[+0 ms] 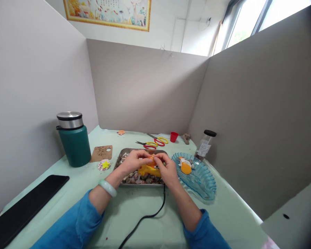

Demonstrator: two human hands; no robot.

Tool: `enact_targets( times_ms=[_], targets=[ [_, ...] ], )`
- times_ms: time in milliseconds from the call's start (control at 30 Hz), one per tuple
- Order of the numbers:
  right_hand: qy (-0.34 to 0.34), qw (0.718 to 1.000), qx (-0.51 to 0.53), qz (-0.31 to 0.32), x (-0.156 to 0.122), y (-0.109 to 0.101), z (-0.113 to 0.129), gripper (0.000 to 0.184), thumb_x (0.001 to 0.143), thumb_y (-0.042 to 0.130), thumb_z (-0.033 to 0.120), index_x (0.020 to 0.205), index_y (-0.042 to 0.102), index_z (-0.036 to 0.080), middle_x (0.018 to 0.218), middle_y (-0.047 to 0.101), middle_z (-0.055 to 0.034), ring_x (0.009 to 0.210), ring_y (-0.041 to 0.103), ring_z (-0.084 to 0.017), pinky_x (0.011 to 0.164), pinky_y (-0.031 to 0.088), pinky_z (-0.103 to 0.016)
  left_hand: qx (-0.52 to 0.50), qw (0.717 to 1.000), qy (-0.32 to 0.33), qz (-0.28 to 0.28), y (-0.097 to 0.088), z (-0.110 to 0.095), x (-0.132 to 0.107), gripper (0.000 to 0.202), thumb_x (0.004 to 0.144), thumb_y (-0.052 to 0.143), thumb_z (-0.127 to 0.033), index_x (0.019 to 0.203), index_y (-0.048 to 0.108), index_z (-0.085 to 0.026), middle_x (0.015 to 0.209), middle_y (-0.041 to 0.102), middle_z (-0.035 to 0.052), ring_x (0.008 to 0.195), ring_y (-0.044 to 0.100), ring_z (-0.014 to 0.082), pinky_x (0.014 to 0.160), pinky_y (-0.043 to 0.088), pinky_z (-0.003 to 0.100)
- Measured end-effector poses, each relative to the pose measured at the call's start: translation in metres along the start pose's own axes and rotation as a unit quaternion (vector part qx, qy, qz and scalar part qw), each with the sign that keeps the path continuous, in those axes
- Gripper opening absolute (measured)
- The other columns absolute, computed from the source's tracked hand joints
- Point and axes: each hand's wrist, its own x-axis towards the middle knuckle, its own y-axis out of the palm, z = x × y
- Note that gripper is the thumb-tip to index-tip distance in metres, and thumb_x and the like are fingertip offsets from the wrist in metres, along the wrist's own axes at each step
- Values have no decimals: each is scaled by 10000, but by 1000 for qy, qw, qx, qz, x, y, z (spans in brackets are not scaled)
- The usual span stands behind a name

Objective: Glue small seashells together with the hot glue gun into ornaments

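Note:
My left hand (133,162) and my right hand (166,168) meet over a metal tray (124,152) filled with several shells and small stones. Both pinch a small orange piece (152,160) between their fingertips. Under them a yellow corded tool (148,170) rests across the tray, and its black cord (155,211) runs back toward me. A pale green bangle (107,187) sits on my left wrist.
A blue shell-shaped glass dish (202,180) with an orange piece lies right of the tray. Behind are scissors (155,141), a red cup (173,137) and a dark-lidded jar (205,145). At left stand a green flask (74,140), a wooden tag (101,153) and a black pad (23,207).

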Motion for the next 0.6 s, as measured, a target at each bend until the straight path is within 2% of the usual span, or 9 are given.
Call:
enact_targets(
  times_ms=[100,333,600],
  targets=[
    [12,1000,16,-7,0,0,2,228,854,537,388,847,640,184,814,647,-27,726,569,-159,698,467,-268,-5,1000,-8,-8,-2,-4,-1,286,688,711,-399,793,715,-133,808,694,61,772,601,179,712,477,271],
    [12,1000,-10,5,-1,0,0,236,871,523,388,853,637,183,806,628,-24,739,552,-159,723,450,-270,16,1000,19,-20,-3,-6,-2,274,686,712,-408,700,681,-136,715,660,33,686,564,146,672,449,250],
    [1,1000,-17,-1,-1,1,-1,224,868,513,374,834,637,190,800,638,-26,740,569,-165,707,456,-272,6,1000,-9,0,-1,-3,-1,321,702,681,-443,778,680,-131,747,668,40,693,576,153,667,453,260]
  ],
)
